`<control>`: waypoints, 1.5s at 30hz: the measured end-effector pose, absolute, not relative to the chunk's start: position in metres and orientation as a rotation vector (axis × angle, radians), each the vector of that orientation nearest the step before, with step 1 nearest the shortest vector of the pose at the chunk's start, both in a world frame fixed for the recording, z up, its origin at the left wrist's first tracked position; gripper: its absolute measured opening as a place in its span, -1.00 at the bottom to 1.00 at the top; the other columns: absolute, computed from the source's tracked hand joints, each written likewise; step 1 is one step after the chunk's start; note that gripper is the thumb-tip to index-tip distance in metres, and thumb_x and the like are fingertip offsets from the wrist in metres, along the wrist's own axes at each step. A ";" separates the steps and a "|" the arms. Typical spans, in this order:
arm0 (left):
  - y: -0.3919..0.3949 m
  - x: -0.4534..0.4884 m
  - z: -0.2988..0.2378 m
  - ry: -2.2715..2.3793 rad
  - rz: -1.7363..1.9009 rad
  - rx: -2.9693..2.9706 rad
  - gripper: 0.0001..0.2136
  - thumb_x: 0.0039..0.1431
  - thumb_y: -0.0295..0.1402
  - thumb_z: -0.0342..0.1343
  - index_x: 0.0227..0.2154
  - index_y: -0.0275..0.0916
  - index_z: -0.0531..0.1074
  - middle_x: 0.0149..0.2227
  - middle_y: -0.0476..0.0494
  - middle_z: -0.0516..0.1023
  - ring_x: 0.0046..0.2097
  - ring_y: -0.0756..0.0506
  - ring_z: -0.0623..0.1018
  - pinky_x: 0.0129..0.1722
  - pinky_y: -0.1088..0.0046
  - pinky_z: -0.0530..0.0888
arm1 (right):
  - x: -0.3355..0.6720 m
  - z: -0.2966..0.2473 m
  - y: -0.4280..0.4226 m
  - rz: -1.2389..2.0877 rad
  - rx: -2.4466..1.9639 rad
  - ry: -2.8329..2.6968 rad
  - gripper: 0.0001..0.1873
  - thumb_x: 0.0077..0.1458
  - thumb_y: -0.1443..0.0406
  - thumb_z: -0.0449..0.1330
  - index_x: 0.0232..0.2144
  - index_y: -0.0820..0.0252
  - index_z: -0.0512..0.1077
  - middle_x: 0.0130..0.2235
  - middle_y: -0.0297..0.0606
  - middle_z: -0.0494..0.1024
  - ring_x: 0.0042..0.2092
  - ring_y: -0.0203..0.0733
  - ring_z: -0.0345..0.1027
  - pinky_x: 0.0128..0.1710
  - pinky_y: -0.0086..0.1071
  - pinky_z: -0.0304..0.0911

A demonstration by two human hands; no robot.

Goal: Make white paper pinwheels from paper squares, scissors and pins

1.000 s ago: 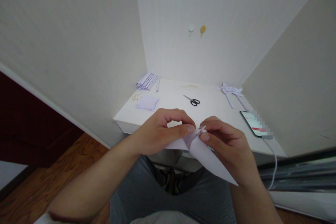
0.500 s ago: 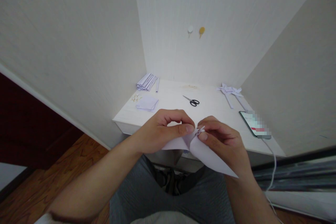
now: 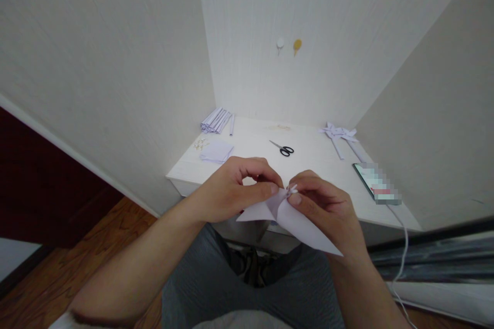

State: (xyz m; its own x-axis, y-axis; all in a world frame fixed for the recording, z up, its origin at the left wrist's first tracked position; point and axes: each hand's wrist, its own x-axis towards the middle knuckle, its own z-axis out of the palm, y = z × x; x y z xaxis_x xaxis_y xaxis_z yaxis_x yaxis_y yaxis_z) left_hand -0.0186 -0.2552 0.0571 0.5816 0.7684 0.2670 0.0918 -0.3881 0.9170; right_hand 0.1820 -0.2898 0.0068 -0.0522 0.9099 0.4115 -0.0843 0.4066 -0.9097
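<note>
Between my hands, over the table's front edge, is a white paper pinwheel (image 3: 303, 225) with curved, pointed blades. My left hand (image 3: 237, 189) pinches it near the centre, thumb and forefinger closed on the paper. At the gathered middle, my right hand (image 3: 326, 203) also pinches it between thumb and fingers. A small pale piece sticks out at that centre; its kind cannot be made out. Both hands are almost touching, and the fingers hide part of the paper's underside.
On the white table (image 3: 254, 139) lie black-handled scissors (image 3: 286, 150), rolled paper sticks (image 3: 216, 121), square paper sheets (image 3: 216, 151) and small pale bits (image 3: 200, 143). To the right are paper pinwheels on sticks (image 3: 337, 133) and a phone (image 3: 372, 182) with a white cable (image 3: 404, 247).
Both hands and the pinwheel have shifted slightly left. More of the left blade shows below my left hand. Both pinches still hold.
</note>
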 end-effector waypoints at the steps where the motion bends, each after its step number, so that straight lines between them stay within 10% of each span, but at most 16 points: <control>1: -0.255 -0.018 0.057 0.700 0.876 1.838 -0.90 0.19 -0.43 0.18 -0.33 -0.27 0.60 -0.34 -0.07 0.58 -0.27 -0.03 0.51 -0.22 0.44 0.40 | 0.182 0.007 -0.290 0.968 -0.809 -1.378 -0.95 0.06 0.25 0.41 -0.37 0.04 0.61 -0.32 -0.28 0.53 -0.28 -0.20 0.38 -0.33 -0.34 0.31; 35: -0.245 -0.017 0.059 0.786 0.732 2.039 -0.93 0.17 -0.47 0.20 -0.35 -0.28 0.59 -0.34 -0.09 0.62 -0.25 -0.04 0.54 -0.18 0.44 0.43 | 0.189 0.007 -0.292 0.603 -0.929 -1.730 -0.94 0.17 0.36 0.32 -0.30 0.07 0.54 -0.29 -0.27 0.52 -0.22 -0.16 0.41 -0.21 -0.24 0.30; 45: -0.244 -0.012 0.043 0.862 1.199 1.726 -0.85 0.27 -0.30 0.16 -0.23 -0.26 0.56 -0.31 -0.10 0.61 -0.23 -0.05 0.55 -0.21 0.45 0.42 | 0.184 -0.012 -0.282 0.759 -0.909 -1.437 -0.95 0.18 0.35 0.31 -0.32 0.08 0.53 -0.30 -0.33 0.48 -0.25 -0.23 0.34 -0.26 -0.35 0.25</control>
State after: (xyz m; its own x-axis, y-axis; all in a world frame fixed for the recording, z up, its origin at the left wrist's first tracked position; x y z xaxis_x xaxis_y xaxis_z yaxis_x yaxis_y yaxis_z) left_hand -0.0118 -0.2441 0.0428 0.3052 0.8776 0.3697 0.0707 -0.4081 0.9102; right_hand 0.1845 -0.2821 -0.0125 0.0199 0.8751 0.4836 0.0942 0.4799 -0.8723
